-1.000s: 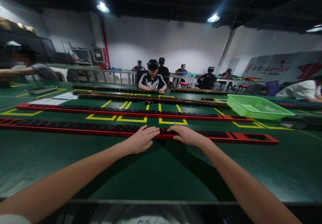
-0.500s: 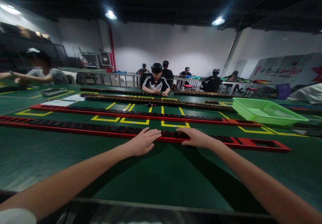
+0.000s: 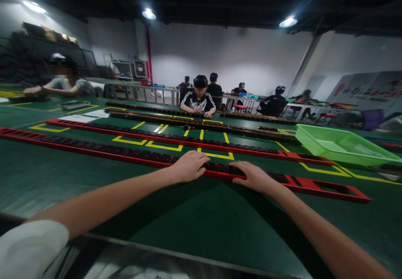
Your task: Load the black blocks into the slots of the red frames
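Nr red rail (image 3: 220,174) pt-hidden behind L hand (image 3: 190,167)

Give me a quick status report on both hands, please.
Left hand and right hand apart, both over the nearest red tray. Black pieces lined up along it. Green basket beyond, to the right, away from both hands.

The near red rail (image 3: 220,174) looks smooth, the green basket (image 3: 345,157) plastic.

Front red tray (image 3: 219,174) partly beyond left edge
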`<control>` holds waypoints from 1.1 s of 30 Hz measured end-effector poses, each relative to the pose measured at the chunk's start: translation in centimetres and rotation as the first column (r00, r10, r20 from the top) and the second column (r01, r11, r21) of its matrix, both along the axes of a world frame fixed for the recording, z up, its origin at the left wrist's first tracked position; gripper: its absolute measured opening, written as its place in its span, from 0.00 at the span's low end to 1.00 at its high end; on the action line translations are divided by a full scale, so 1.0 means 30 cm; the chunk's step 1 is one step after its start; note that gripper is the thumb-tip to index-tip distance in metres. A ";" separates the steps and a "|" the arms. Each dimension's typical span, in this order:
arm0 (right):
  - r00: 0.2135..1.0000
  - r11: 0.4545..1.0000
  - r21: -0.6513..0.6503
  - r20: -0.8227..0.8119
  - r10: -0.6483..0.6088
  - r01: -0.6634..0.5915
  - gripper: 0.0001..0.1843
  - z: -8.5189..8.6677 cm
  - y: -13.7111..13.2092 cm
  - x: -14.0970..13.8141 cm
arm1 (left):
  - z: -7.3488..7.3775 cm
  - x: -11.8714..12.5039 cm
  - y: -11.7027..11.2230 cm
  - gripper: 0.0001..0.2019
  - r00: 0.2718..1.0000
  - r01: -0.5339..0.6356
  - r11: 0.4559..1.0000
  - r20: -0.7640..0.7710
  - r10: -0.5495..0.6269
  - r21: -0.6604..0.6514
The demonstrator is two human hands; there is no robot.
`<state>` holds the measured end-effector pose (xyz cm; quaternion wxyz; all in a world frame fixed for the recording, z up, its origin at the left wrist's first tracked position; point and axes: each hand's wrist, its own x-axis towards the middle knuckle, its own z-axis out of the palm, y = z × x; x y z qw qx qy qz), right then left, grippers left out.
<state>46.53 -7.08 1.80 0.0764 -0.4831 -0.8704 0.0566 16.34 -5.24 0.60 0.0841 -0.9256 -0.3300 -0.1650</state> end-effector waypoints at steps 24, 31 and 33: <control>0.999 0.999 -0.049 -0.043 -0.018 0.016 0.34 0.001 -0.011 0.002 | -0.060 0.035 -0.024 0.18 0.994 -0.080 0.991 0.063 0.087 -0.106; 0.998 0.998 -0.061 -0.055 -0.034 0.031 0.33 0.006 -0.011 -0.002 | -0.060 0.032 -0.025 0.20 0.995 -0.067 0.993 0.069 0.074 -0.096; 0.998 0.997 -0.064 -0.052 -0.044 0.041 0.34 0.003 -0.007 -0.001 | -0.060 0.031 -0.024 0.21 0.995 -0.064 0.993 0.066 0.071 -0.099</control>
